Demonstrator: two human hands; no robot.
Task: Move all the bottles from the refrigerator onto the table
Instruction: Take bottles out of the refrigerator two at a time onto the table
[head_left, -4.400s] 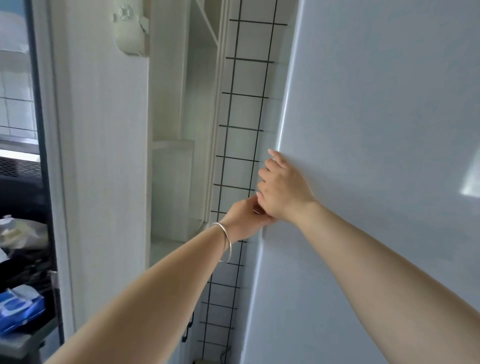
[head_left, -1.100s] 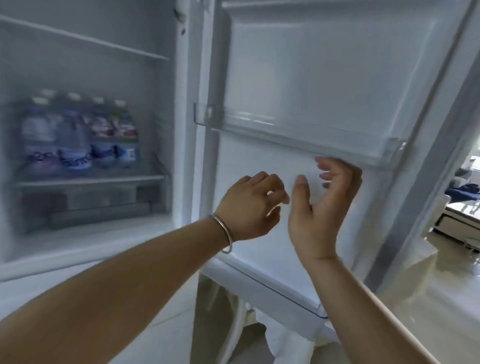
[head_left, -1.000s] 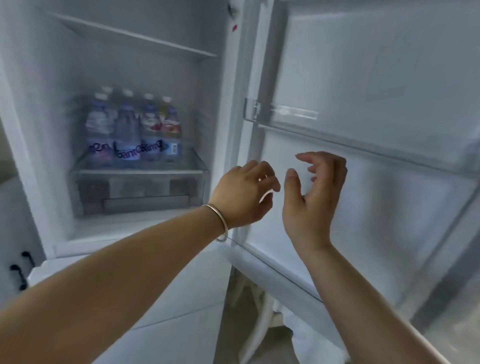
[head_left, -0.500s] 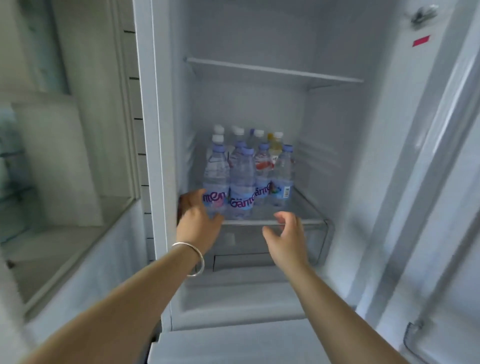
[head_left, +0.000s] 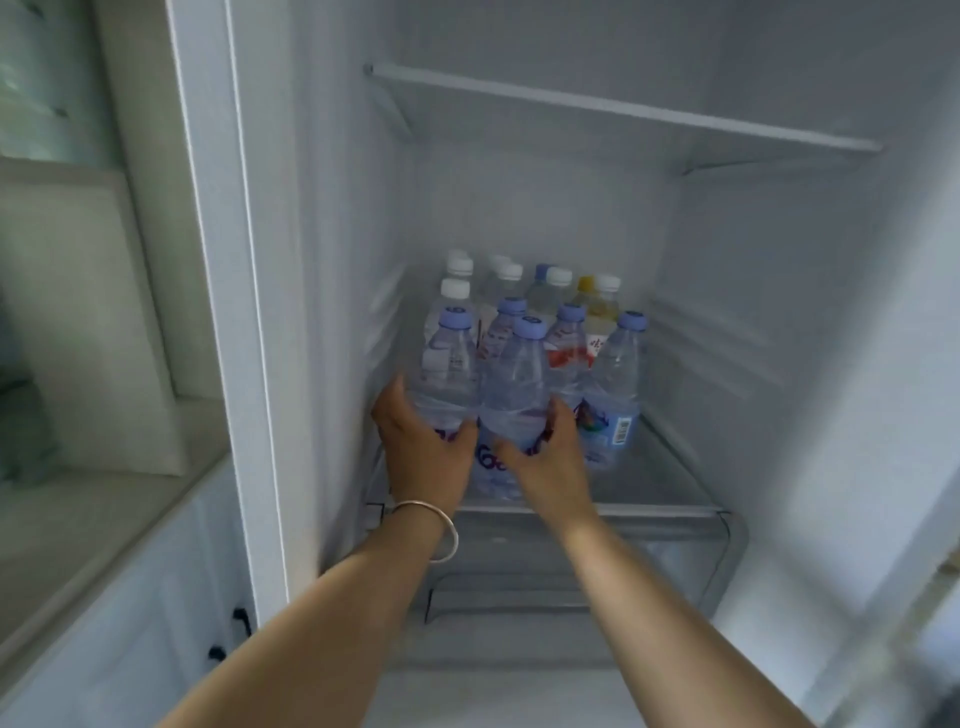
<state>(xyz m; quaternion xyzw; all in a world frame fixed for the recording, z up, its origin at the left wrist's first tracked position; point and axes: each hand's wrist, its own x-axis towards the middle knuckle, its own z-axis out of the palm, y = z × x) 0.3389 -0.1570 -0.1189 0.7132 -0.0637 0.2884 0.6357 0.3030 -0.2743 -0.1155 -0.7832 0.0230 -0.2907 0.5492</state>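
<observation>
The refrigerator (head_left: 779, 291) stands open in front of me. Several clear water bottles with purple or white caps stand packed together on its lower glass shelf (head_left: 670, 493). My left hand (head_left: 423, 447), with a bangle on the wrist, wraps the front left bottle (head_left: 451, 369) low on its body. Beside it, my right hand (head_left: 545, 457) wraps the front middle bottle (head_left: 514, 379) in the same way. Both bottles stand upright on the shelf. A front right bottle (head_left: 615, 384) with a barcode label stands untouched. The back rows are partly hidden.
An upper shelf (head_left: 623, 111) crosses the refrigerator above the bottles. A clear drawer (head_left: 675, 561) sits under the glass shelf. Left of the refrigerator wall is a white cabinet (head_left: 119, 623) with black handles and a pale counter top. The open door's edge blurs at lower right.
The refrigerator door was pulled open and my view swung to its inside. In the last half second both hands moved forward from the shelf edge and closed around the two front bottles.
</observation>
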